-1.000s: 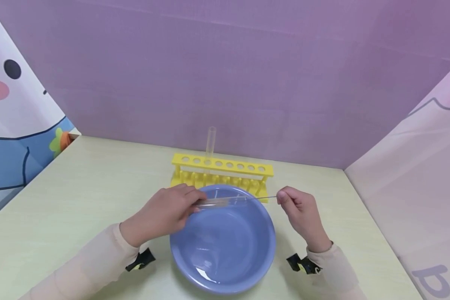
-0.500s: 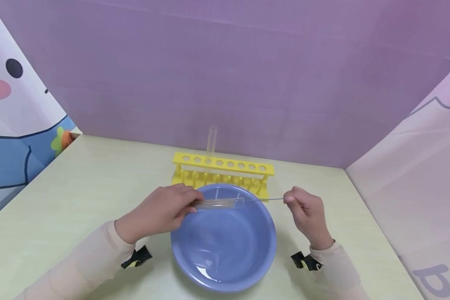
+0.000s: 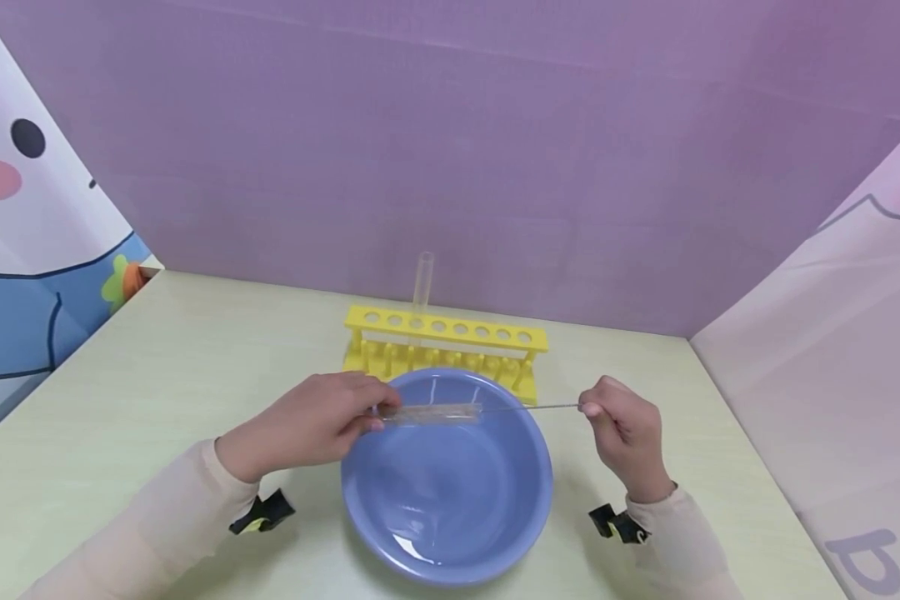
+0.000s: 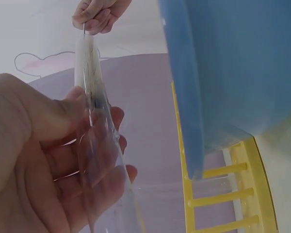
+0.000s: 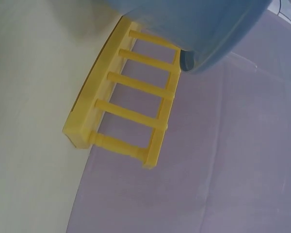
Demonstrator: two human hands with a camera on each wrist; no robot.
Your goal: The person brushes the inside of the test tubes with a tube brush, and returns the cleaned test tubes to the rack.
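My left hand [image 3: 311, 423] grips a clear test tube [image 3: 438, 413] lying nearly level above the blue basin [image 3: 537, 492], its mouth toward the right. In the left wrist view the thumb and fingers curl round the tube, and pale bristles of a test tube brush [image 4: 91, 73] show inside near the mouth. The brush's thin wire handle runs out to my right hand [image 3: 624, 433], which pinches its end at the basin's right side. Water appears to lie in the basin. The right wrist view does not show the right hand.
Behind the basin stands a yellow test tube rack [image 3: 487, 333], partly hidden by the basin's rim. Another clear test tube [image 3: 423, 283] stands upright in it. A purple cloth wall [image 3: 450, 150] rises behind the pale table [image 3: 247, 325].
My right hand has moved right and slightly down, with more brush wire out of the tube. My left hand and the tube have shifted a little left, the tube more level.
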